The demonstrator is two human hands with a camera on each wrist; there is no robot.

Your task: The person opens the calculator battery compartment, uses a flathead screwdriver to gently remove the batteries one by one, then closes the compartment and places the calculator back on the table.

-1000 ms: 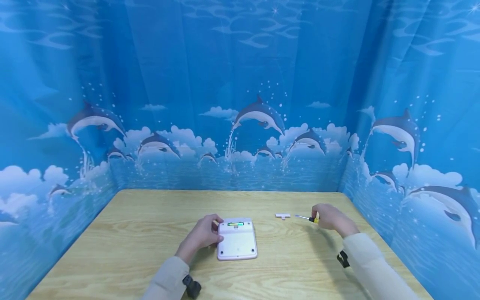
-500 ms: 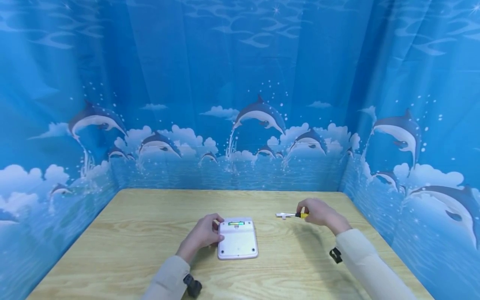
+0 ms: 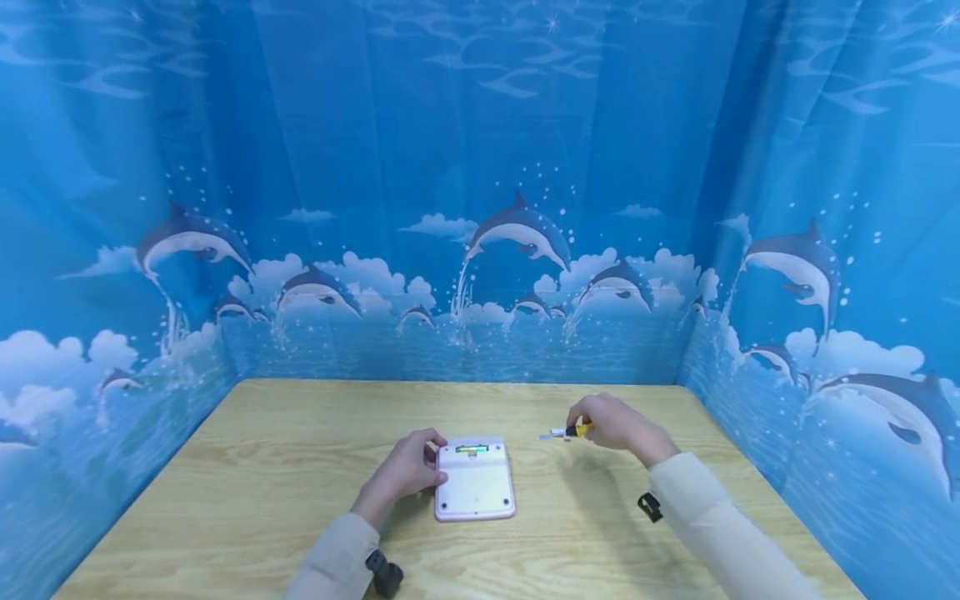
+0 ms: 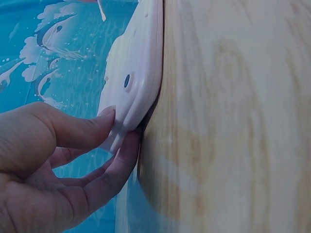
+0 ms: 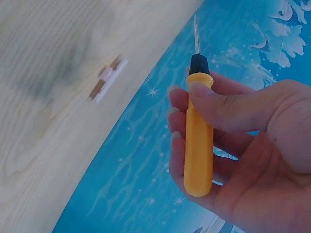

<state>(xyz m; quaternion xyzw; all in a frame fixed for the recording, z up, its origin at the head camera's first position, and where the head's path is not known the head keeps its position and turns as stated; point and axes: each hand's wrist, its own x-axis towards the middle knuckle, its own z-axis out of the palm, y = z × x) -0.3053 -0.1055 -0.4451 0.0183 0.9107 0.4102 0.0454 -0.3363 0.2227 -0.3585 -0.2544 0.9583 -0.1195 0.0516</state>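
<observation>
A flat, pale pink-white device (image 3: 474,490), shaped like a calculator, lies back side up on the wooden table. Its battery slot is uncovered and shows a green battery (image 3: 472,448). My left hand (image 3: 408,465) pinches its left edge, thumb on the back face and fingers curled at the rim, as the left wrist view shows. A yellow-handled screwdriver (image 5: 198,141) with a black collar is in the curled fingers of my right hand (image 3: 611,422). Its shaft points left, overlapping a small white battery cover (image 5: 109,80) in the head view.
The wooden table (image 3: 315,492) reaches back to a blue curtain (image 3: 390,167) printed with dolphins, which also runs along both sides. Dark straps with camera mounts (image 3: 384,573) sit at both wrists.
My right hand has moved left with the screwdriver, bringing the shaft from right of the battery cover to over it and past it. The left hand and the device stay put.
</observation>
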